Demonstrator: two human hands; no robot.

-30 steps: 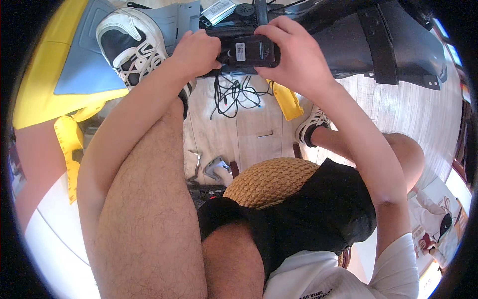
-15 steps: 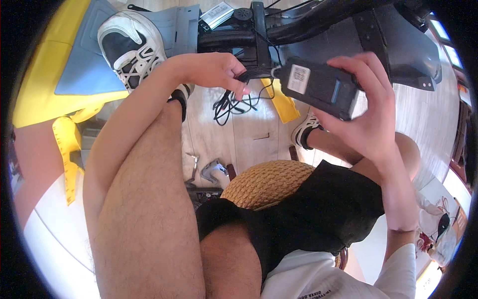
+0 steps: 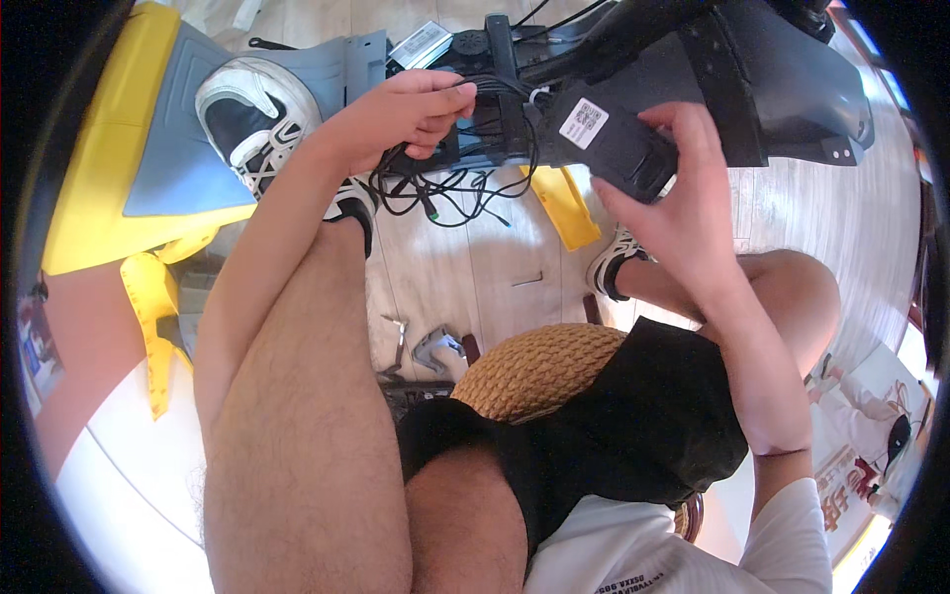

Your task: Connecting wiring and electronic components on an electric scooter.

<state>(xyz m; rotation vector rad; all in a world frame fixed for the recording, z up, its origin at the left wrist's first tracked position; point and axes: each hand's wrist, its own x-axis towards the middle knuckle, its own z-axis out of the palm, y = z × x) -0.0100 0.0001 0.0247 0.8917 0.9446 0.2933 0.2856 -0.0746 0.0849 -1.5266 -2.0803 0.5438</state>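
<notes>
My right hand [image 3: 683,218] grips a black box-shaped device [image 3: 623,148] with a white label and a cable at its left end, beside the dark frame. My left hand [image 3: 401,119] is closed on black cables [image 3: 500,81] at upper centre; loops of cable hang under it, over the floor. Behind them lies a vehicle's dark metal frame [image 3: 505,49], carrying a silver rectangular module [image 3: 421,48] and a black round part [image 3: 467,45].
A yellow-and-grey body [image 3: 99,139] bears my left shoe [image 3: 259,114]. Yellow pieces [image 3: 564,203] [image 3: 148,297], grey metal brackets [image 3: 435,346] and a thin hex key [image 3: 529,279] lie below. A woven seat [image 3: 534,366] is under me; dark curved panels [image 3: 802,99] extend right.
My right hand has lifted the device off the frame and moved it rightward, turning it. My left hand has taken hold of the cables and raised them.
</notes>
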